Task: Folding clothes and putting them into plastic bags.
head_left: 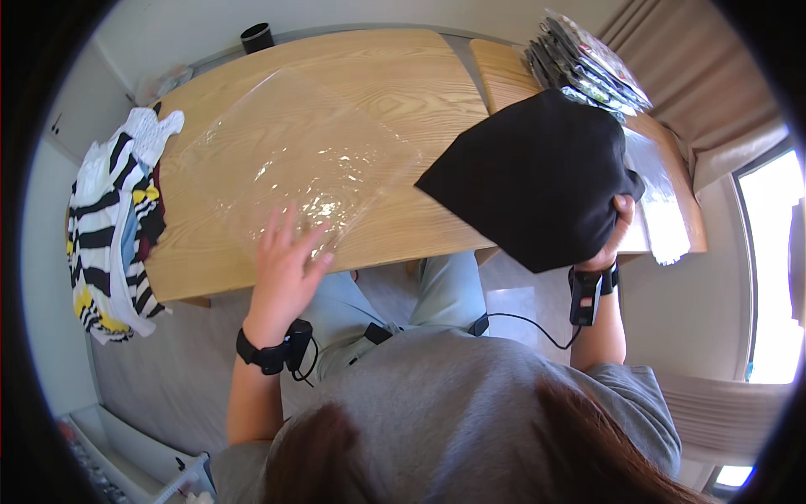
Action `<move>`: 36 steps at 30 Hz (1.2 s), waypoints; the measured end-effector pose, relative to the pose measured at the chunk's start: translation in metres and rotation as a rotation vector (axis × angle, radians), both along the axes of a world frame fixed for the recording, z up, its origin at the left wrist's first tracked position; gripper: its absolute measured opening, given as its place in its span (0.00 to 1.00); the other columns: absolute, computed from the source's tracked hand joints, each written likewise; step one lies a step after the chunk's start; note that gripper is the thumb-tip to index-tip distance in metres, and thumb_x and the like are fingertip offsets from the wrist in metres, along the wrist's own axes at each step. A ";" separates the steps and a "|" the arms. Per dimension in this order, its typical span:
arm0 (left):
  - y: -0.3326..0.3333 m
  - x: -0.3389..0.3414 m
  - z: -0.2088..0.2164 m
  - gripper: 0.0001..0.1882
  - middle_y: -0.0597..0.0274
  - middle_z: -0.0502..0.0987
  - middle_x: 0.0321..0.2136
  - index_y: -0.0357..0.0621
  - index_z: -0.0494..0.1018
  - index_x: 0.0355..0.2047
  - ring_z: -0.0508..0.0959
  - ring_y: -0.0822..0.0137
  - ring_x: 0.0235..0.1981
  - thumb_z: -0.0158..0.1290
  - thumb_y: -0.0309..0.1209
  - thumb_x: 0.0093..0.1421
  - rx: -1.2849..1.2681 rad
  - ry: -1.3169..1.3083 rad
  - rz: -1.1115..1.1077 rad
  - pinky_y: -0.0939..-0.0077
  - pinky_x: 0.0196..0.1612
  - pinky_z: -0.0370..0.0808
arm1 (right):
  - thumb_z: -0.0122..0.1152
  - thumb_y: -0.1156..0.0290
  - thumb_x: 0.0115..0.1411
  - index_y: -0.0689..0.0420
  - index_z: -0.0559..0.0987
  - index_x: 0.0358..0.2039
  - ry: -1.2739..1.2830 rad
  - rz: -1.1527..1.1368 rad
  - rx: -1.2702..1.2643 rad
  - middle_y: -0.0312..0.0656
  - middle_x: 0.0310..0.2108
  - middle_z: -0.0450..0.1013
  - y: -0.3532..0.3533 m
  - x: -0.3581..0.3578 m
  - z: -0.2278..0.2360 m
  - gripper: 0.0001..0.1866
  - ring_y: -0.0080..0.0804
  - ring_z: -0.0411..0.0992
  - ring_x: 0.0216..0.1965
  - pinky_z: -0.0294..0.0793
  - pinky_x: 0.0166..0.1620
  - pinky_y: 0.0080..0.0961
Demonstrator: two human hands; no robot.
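Observation:
A clear plastic bag [315, 160] lies flat on the wooden table, its surface crinkled and shiny. My left hand [290, 262] rests at the bag's near edge with fingers spread, holding nothing. Over to the right, my right hand [619, 231] grips a folded black cloth [537, 176] by its right edge, the thumb showing in front. The cloth is held up above the table's right part; its exact kind of garment cannot be made out. The other fingers of my right hand are hidden behind it.
Striped and white clothes [113, 227] are heaped at the table's left end. A stack of bagged garments [583, 63] stands at the far right, near more clear bags [659, 197]. Behind the table sits a black bin [257, 37]. A white container [126, 454] is at the lower left.

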State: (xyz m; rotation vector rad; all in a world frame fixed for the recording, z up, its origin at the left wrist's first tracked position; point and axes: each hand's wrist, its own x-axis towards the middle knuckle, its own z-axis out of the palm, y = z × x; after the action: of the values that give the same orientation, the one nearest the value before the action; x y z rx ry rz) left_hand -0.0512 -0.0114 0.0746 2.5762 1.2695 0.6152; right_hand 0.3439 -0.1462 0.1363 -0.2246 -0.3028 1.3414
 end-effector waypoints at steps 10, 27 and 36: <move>-0.013 0.001 -0.025 0.30 0.47 0.56 0.60 0.47 0.62 0.57 0.54 0.46 0.61 0.54 0.37 0.55 -0.004 0.098 -0.002 0.54 0.61 0.51 | 0.48 0.75 0.44 0.69 0.68 0.48 0.157 0.265 -0.099 0.55 0.47 0.70 0.012 -0.059 -0.015 0.27 0.52 0.69 0.47 0.65 0.57 0.45; 0.013 0.004 -0.014 0.37 0.47 0.56 0.60 0.33 0.52 0.60 0.58 0.50 0.59 0.43 0.10 0.47 0.079 -0.196 0.011 0.64 0.61 0.58 | 0.47 0.75 0.43 0.69 0.66 0.52 0.188 0.924 -0.229 0.58 0.50 0.68 0.088 -0.123 -0.071 0.31 0.50 0.69 0.50 0.62 0.58 0.46; 0.011 0.006 -0.016 0.45 0.48 0.52 0.62 0.39 0.47 0.63 0.54 0.50 0.62 0.38 0.05 0.40 0.059 -0.233 -0.032 0.65 0.62 0.56 | 0.48 0.75 0.45 0.67 0.66 0.53 -0.136 0.856 -0.336 0.56 0.50 0.68 0.101 -0.123 -0.066 0.31 0.48 0.69 0.50 0.64 0.58 0.42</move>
State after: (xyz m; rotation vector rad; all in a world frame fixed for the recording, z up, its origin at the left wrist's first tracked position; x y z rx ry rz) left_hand -0.0454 0.0000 0.0585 2.4762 1.1480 0.9284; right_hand 0.2205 -0.0452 0.0705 -0.5032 -0.2967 2.2334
